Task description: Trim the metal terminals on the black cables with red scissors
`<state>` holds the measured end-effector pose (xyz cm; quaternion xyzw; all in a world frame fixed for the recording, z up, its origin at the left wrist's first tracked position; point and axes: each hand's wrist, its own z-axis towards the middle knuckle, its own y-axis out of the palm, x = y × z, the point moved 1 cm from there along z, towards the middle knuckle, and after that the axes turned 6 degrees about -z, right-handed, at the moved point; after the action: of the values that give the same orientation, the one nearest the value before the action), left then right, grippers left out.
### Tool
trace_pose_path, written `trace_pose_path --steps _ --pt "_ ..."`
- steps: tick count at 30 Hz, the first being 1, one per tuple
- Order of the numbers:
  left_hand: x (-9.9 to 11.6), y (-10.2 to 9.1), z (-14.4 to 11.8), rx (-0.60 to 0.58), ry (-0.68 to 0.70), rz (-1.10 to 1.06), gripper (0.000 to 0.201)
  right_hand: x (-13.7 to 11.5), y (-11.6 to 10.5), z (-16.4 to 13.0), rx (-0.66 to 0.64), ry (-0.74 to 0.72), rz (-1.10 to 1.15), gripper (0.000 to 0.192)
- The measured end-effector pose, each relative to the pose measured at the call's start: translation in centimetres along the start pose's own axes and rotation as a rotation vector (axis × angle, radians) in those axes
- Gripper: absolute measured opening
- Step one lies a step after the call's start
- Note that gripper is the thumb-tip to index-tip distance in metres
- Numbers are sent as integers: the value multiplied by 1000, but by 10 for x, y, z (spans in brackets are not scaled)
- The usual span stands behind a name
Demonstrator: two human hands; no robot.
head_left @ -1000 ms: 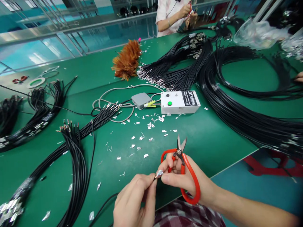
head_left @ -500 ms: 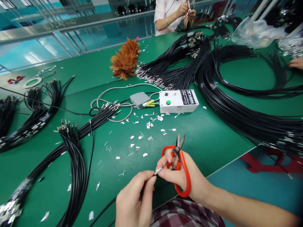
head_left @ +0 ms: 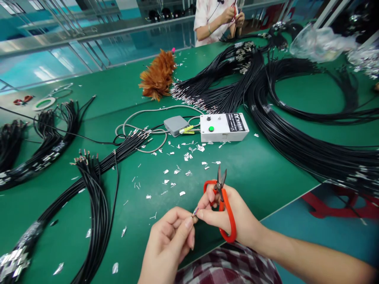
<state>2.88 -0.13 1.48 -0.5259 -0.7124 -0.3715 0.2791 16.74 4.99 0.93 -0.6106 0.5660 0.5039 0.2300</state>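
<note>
My left hand (head_left: 173, 236) is closed in a pinch on the end of a cable (head_left: 196, 212), whose fine coloured wires show between the fingertips. The rest of this cable is hidden behind the hand. Touching the same wires are the thumb and finger of my right hand (head_left: 227, 215). That hand also holds red-handled scissors (head_left: 227, 213) against the palm, blades pointing up and slightly apart. Scraps of silver foil (head_left: 182, 193) lie scattered on the green table (head_left: 237, 161) beyond both hands.
A white control box (head_left: 223, 132) with a green button stands ahead, beside a grey pedal-like block (head_left: 176, 125). Black cable bundles lie left (head_left: 97, 221) and right (head_left: 296, 154). Farther back are a brown feather duster (head_left: 158, 75), a plastic bag (head_left: 314, 41) and another person's hands (head_left: 232, 15).
My left hand has turned, showing more of its fingers, and the black cable trailing below it is out of sight. Coloured wires now show at the tip where silver foil was.
</note>
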Motion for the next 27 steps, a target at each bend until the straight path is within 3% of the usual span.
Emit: trace_pose_path --steps 3,8,16,21,24,27 --pt "1 0 0 -6 -2 14 29 0 -1 1 -16 48 23 33" --pt "5 -1 2 -102 -124 -72 27 6 -3 3 -58 24 64 34" --pt "0 1 -1 54 129 148 27 6 -5 2 -63 34 18 32" --pt "-8 5 -4 134 283 250 18 7 -2 -1 -26 -108 -47 29" --pt "-8 3 0 102 197 184 21 11 1 0 37 -236 -140 27" --pt "-4 -1 6 6 9 22 23 17 4 4 41 -205 -88 32"
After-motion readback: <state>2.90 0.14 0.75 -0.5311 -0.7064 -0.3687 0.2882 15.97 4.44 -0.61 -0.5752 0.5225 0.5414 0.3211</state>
